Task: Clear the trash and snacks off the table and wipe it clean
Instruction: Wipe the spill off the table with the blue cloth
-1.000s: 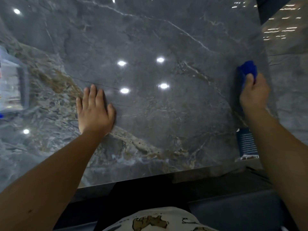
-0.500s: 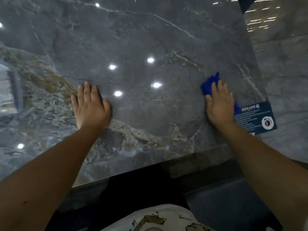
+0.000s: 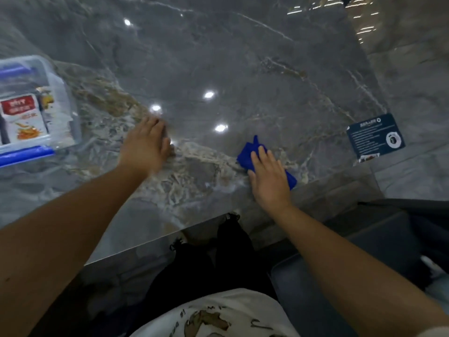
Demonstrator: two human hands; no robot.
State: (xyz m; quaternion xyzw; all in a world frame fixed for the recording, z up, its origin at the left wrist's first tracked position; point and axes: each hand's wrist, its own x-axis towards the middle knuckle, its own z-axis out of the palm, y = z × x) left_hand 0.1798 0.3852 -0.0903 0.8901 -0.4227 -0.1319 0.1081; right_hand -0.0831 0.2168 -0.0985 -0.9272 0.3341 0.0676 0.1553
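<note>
A glossy grey marble table (image 3: pixel 243 69) fills the view. My right hand (image 3: pixel 269 177) presses flat on a blue cloth (image 3: pixel 247 154) near the table's front edge; the cloth sticks out past my fingertips and by my wrist. My left hand (image 3: pixel 145 147) lies flat on the tabletop to the left of it, fingers together, holding nothing, and looks blurred. A clear plastic box with blue clips (image 3: pixel 60 103) stands at the left edge, with snack packets (image 3: pixel 23 120) inside.
A dark blue printed card (image 3: pixel 375 136) lies at the table's right corner. The front edge of the table (image 3: pixel 155 240) runs diagonally below my arms. A dark seat (image 3: pixel 364 251) stands at the lower right, beside the table.
My right hand has dragged the blue cloth from the far right edge leftwards and nearer to the front edge. The view has shifted, bringing the plastic box into sight.
</note>
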